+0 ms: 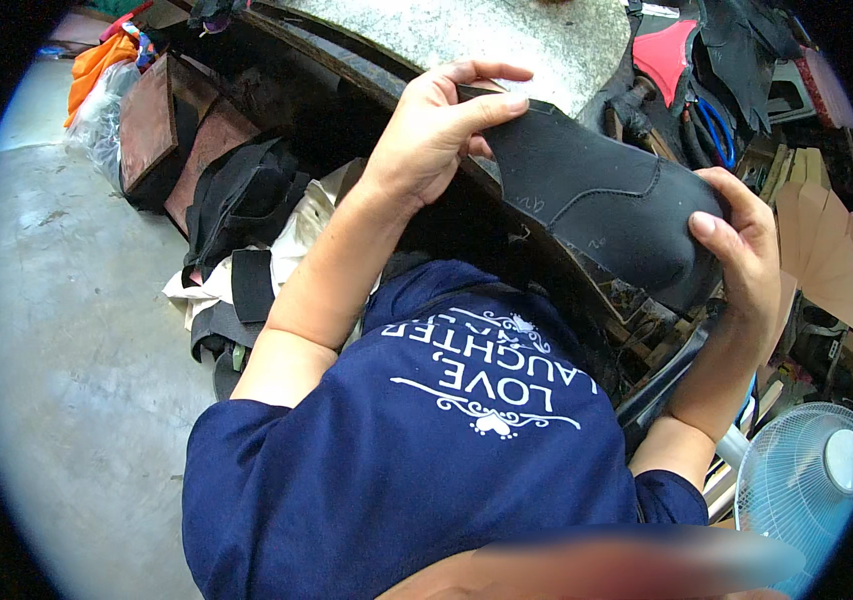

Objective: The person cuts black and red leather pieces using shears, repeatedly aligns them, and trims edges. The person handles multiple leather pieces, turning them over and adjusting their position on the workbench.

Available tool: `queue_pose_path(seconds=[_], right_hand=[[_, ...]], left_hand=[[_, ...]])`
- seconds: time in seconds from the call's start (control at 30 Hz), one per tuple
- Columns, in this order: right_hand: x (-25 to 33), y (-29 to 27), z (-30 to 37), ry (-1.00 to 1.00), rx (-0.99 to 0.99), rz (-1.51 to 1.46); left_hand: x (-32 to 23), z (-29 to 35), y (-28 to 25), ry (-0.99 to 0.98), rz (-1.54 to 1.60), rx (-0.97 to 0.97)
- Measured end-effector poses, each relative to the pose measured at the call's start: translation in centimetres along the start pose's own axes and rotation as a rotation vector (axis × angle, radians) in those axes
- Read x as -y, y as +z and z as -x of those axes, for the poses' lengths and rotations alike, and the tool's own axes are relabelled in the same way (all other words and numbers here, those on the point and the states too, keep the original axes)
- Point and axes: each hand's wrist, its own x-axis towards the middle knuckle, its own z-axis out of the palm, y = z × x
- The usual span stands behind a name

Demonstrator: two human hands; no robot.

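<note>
I hold a black shoe upper [596, 170], which looks like leather, stretched between both hands above my lap. A curved stitched seam crosses its middle, with faint pale handwritten marks beside it. My left hand [431, 130] pinches its narrower far-left end between thumb and fingers. Around the rounded, toe-like end on the right, my right hand [746, 245] is closed, thumb on top. The fingers under that end are partly hidden. The upper tilts down to the right, just in front of a speckled pale worktop [506, 45].
Blue-handled pliers [724, 140] lie at the back right near a red piece [664, 62] and black scraps. Tan sheets [821, 250] stand at the right above a fan [796, 480]. At left are a reddish-brown box [151, 130], black material [241, 195] and grey floor [66, 350].
</note>
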Motion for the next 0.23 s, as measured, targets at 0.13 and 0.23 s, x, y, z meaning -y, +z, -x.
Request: queue_pose_path(seconds=[0.13, 0.23], right_hand=[[-0.6, 0.0, -0.2, -0.018, 0.032, 0.271], [-0.9, 0.7, -0.6, -0.182, -0.016, 0.608]], left_hand=[[0.2, -0.1, -0.1, 0.016, -0.248, 0.019], [1.0, -0.2, 0.3, 0.115, -0.274, 0.006]])
